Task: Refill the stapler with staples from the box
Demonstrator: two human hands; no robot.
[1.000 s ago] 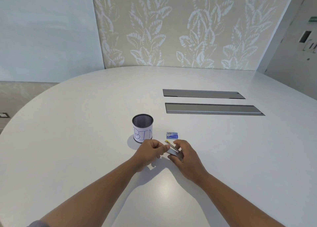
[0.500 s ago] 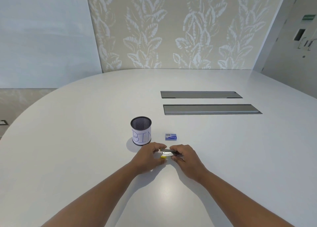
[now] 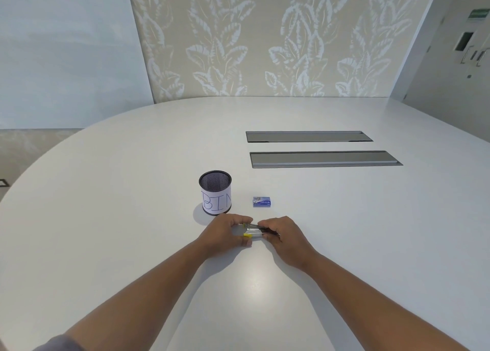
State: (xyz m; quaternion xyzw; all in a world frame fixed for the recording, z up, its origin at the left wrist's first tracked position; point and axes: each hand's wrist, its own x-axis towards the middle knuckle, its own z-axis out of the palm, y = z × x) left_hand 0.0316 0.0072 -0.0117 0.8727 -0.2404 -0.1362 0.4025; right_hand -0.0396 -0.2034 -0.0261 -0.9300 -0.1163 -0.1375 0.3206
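Observation:
A small metal stapler point(image 3: 253, 231) with a yellow tip lies low on the white table point(image 3: 106, 218), held between both hands. My left hand point(image 3: 225, 235) grips its left, yellow end. My right hand point(image 3: 283, 235) covers its right end, fingers curled over it. Most of the stapler is hidden by my fingers. A small blue staple box point(image 3: 261, 201) lies closed on the table just beyond my hands, apart from them.
A black mesh cup point(image 3: 215, 195) with a paper label reading "BIN" stands left of the box, close behind my left hand. Two long grey cable hatches point(image 3: 323, 159) are set into the table farther back.
The stapler was tilted up with its top lifted a second ago. It now lies flat and low on the table, with both hands still closed on its ends.

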